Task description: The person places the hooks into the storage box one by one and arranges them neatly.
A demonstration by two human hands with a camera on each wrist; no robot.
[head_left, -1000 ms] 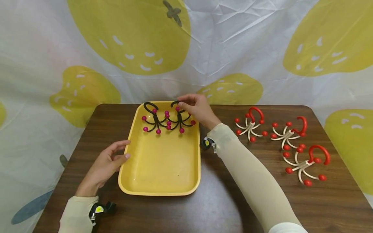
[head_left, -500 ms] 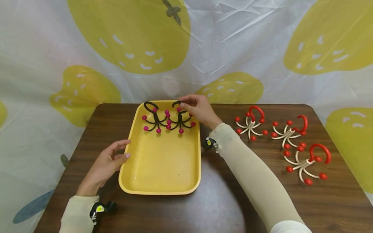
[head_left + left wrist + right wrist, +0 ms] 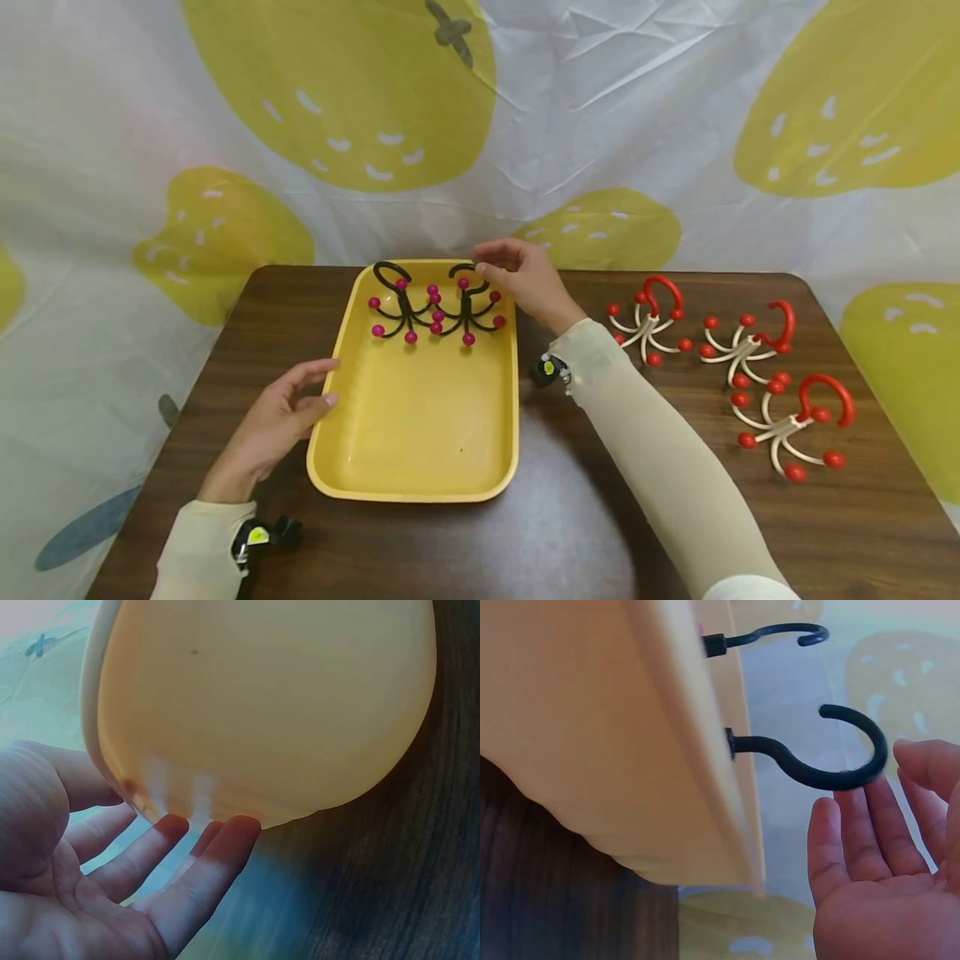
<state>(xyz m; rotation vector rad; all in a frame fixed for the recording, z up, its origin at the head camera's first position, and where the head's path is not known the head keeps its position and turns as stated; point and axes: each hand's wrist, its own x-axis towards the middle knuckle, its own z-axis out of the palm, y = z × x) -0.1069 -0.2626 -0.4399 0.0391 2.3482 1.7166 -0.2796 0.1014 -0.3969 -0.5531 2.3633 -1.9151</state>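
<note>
right black hook thing: the right black hook (image 3: 466,305) with pink balls on its legs sits in the tray's far right corner, its loop sticking up past the far edge
right hand: the right hand (image 3: 531,285) is right at that loop, fingers apart and loose; can't tell if the tips actually touch
its buddy: the left black hook (image 3: 404,309) is in the far left corner, balls close against the other's
tray: yellow tray (image 3: 408,417), left of the table's middle, far edge near the table's far edge
left hand: the left hand (image 3: 272,423) has its fingers apart, tips on the tray's left edge
red ones: three red-and-white hooks (image 3: 784,426) along the right side of the table (image 3: 570,525)
backdrop: lemon-print cloth (image 3: 585,125)
</note>
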